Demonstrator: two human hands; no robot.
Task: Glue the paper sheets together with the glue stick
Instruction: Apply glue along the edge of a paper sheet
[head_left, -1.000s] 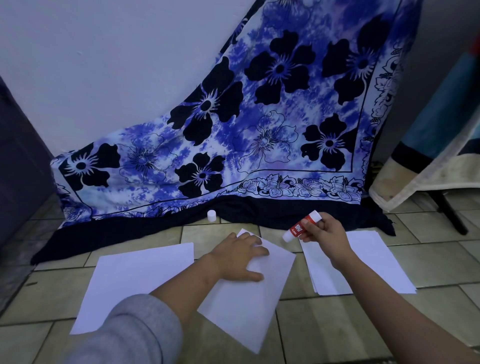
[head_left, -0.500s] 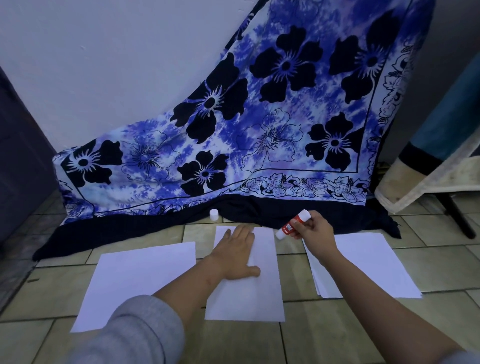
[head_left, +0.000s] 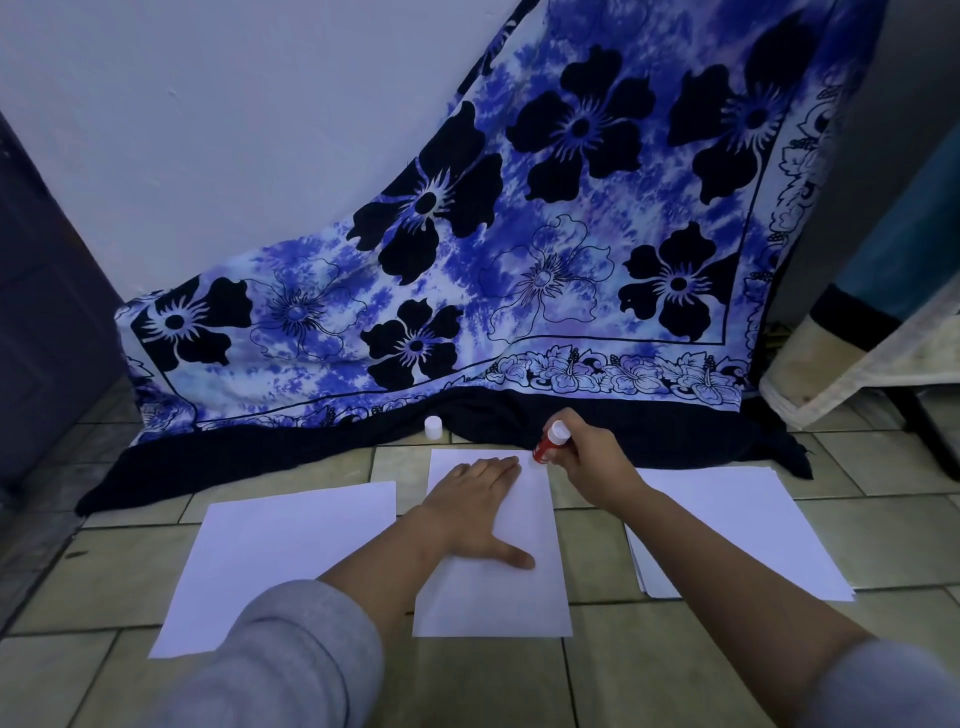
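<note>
Since a second ago our right hand (head_left: 587, 457), clenched round the red-and-white glue stick (head_left: 549, 442), tipped it down to the middle white paper sheet (head_left: 524, 597), frame centre. Left hand (head_left: 475, 512) flat, grasping nothing. Paper light, slippery; pin it mid-sheet.

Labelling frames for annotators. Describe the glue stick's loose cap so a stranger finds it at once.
Start at the blue flowered cloth hanging down to the tiled floor. At its dark bottom hem, just beyond the middle paper sheet, stands the small white cap. It is the only loose item, and neither hand touches it.
</note>
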